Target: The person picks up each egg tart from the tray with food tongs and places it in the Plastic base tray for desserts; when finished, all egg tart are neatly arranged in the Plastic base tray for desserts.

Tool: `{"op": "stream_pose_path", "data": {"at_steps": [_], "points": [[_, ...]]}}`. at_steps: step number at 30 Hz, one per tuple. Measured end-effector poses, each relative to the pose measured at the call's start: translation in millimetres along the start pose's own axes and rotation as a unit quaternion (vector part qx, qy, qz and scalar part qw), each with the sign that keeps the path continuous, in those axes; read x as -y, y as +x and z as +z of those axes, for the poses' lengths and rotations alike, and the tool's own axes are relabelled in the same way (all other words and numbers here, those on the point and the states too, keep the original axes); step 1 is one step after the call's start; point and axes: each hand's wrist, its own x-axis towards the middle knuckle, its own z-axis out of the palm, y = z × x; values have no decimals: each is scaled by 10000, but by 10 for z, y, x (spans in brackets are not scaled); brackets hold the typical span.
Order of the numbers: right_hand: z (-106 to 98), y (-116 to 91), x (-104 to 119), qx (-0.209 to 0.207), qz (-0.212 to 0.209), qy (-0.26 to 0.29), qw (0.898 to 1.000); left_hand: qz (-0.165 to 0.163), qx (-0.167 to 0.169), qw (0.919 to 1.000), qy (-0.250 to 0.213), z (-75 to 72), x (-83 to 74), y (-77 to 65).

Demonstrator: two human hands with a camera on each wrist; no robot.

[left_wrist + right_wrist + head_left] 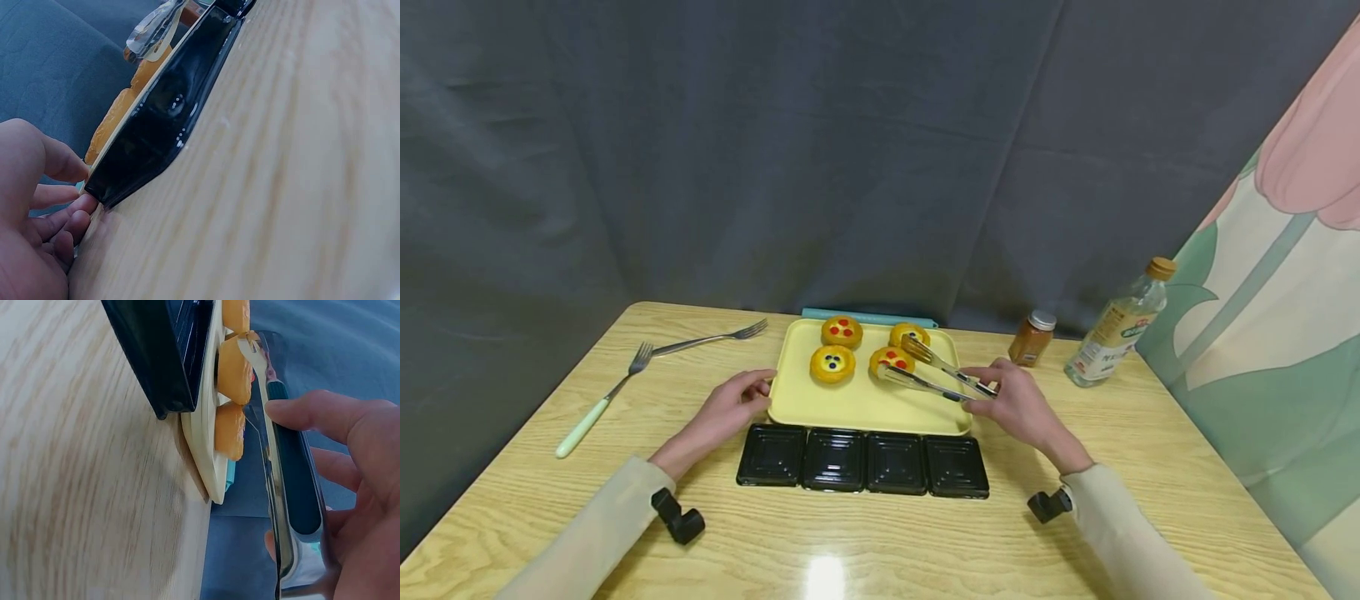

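Observation:
A yellow tray (pixel 850 408) bears several tarts. The far left tart (pixel 842 332) and near right tart (pixel 892 362) have red toppings; the near left tart (pixel 832 364) and far right tart (pixel 910 335) have dark blue ones. My left hand (pixel 737 404) grips the tray's left rim between thumb and fingers. Metal tongs (pixel 300 481) with dark grips are held in my right hand (pixel 1015 400), thumb against one arm. Their spread tips straddle the near right tart, one by its far side, the other over its near edge.
Several black square dishes (pixel 835 460) stand in a row before the tray. Two forks (pixel 709 340) lie at left, one with a pale green handle (pixel 582 427). A spice jar (pixel 1032 338) and glass bottle (pixel 1116 329) stand at right. Behind the tray lies a teal strip (pixel 870 317).

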Motion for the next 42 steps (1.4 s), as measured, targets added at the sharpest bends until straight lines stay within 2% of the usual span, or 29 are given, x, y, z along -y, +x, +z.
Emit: {"op": "stream_pose_path", "data": {"at_steps": [23, 36, 42], "points": [[16, -46, 26, -143, -236, 72, 9996, 15, -28, 10000, -78, -17, -60, -29], [6, -97, 29, -136, -195, -6, 9997, -82, -6, 10000, 3, -14, -44, -30], [-11, -144, 22, -193, -194, -11, 9996, -20, -1, 10000, 5, -16, -51, -24]]}}
